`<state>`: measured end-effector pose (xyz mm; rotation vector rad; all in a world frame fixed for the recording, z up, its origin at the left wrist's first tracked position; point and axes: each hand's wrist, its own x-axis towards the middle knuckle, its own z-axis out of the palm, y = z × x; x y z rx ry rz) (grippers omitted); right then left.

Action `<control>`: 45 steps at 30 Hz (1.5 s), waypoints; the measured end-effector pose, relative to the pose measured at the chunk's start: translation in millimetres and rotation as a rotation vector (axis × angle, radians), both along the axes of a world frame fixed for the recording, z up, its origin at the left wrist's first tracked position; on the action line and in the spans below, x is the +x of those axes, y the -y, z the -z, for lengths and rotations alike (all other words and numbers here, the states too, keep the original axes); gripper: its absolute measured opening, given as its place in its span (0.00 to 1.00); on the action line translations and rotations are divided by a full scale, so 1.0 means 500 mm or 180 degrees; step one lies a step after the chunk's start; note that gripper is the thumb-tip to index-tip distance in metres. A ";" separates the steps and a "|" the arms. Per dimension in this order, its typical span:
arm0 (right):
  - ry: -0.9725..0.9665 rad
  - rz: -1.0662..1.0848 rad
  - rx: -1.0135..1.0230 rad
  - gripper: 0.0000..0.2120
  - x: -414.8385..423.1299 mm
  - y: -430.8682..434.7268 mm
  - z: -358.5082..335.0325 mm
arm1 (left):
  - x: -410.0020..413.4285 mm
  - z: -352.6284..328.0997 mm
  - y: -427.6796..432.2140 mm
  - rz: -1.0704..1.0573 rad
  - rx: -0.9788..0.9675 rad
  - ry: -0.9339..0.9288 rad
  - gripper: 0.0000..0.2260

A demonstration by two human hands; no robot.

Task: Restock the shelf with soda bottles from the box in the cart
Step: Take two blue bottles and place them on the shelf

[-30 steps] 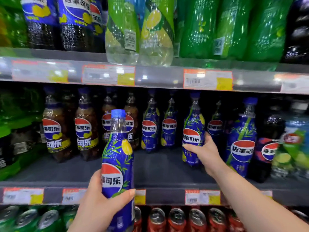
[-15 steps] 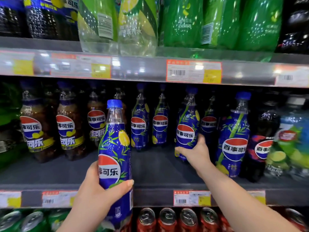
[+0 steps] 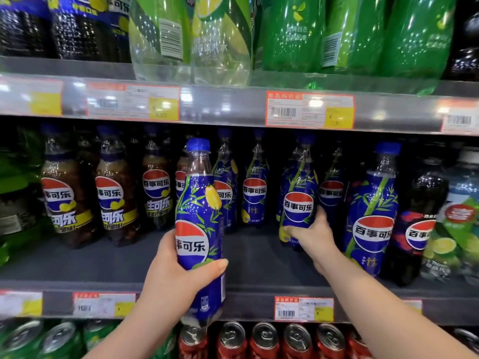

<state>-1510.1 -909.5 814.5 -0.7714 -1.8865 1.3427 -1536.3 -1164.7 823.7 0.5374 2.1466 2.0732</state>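
My left hand [image 3: 174,273] grips a blue-wrapped soda bottle [image 3: 199,216] with a blue cap, held upright in front of the middle shelf [image 3: 254,270]. My right hand [image 3: 309,233] reaches onto that shelf and grips the lower part of a matching blue bottle [image 3: 298,200] standing there. More blue bottles stand behind and beside it, one [image 3: 372,216] at the front right. The box and the cart are out of view.
Brown cola bottles [image 3: 114,200] fill the shelf's left side; a dark bottle [image 3: 417,224] and a lime-labelled one [image 3: 458,216] stand at the right. Large green and clear bottles sit on the shelf above. Red cans [image 3: 264,340] and green cans line the shelf below. Bare shelf floor lies between my hands.
The bottle in my left hand has shifted a little right and closer to the shelf. My right hand stays on the shelf bottle, which has barely moved.
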 end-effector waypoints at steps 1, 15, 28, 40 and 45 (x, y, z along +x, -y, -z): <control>0.0006 0.0059 0.0062 0.47 0.006 0.006 -0.002 | -0.002 -0.005 -0.007 0.0009 0.0007 -0.0018 0.31; 0.0462 -0.0558 0.1360 0.34 0.147 0.101 -0.009 | -0.070 -0.045 -0.176 0.0240 0.0312 -0.0436 0.29; 0.0561 -0.0513 0.1001 0.28 0.153 0.082 0.016 | -0.127 0.013 -0.270 0.0106 -0.0324 -0.0723 0.40; 0.0526 -0.0511 0.1020 0.27 0.140 0.076 0.014 | -0.139 0.032 -0.273 0.0094 -0.0718 -0.1078 0.46; 0.0504 -0.0444 0.1046 0.27 0.139 0.062 0.019 | -0.146 0.042 -0.280 -0.0003 -0.0741 -0.1146 0.47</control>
